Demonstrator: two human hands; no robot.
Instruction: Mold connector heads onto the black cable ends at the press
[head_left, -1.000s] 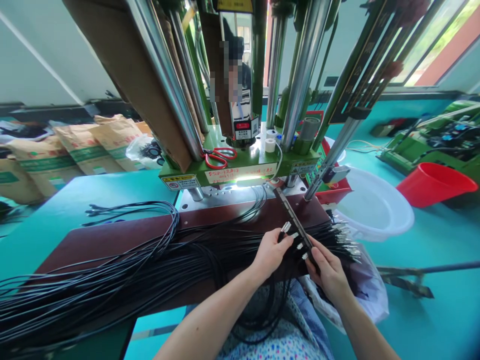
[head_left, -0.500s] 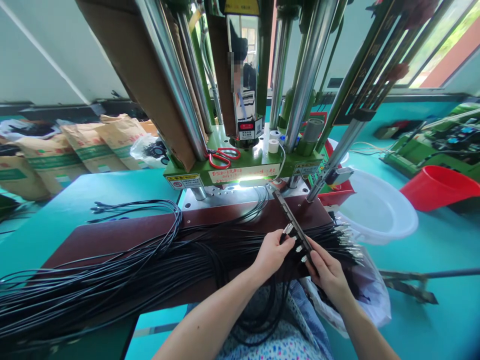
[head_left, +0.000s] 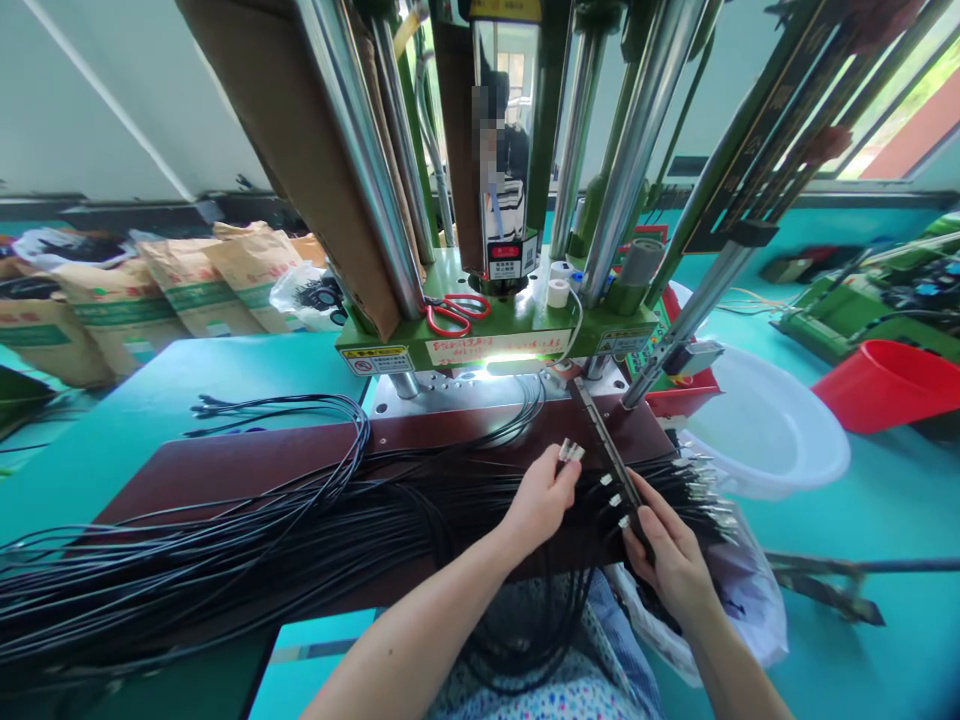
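Left hand: has shifted leftward since the earlier frame, so its plugs, then right beside the bar, now sit clear of it; thumb and fingers pinch them, silvery ends up, in front of the press.
Right hand: grasping the near end of the bar, fingers wrapped around it, before the press's right side.
Bar: dark and narrow, slanting away from the person, far end at the press's base; whether it touches there I cannot tell.
Edge plugs: three along the bar's left edge, in front of the press.
Cables: black, heaped across the worktop in front of the press and running well to its left; some loops hang over the person's lap.
Cable ends: silvery, bunched before the press's right corner.
Lamp: lit, under the press's front edge.
Scissors: red-handled, lying on the press's lower plate.
Sacks: brown, with green bands, left of the press.
Basin: white, right of the press.
Bucket: red, farther right of the press.
Bag: pale, in front of the press, toward its right.
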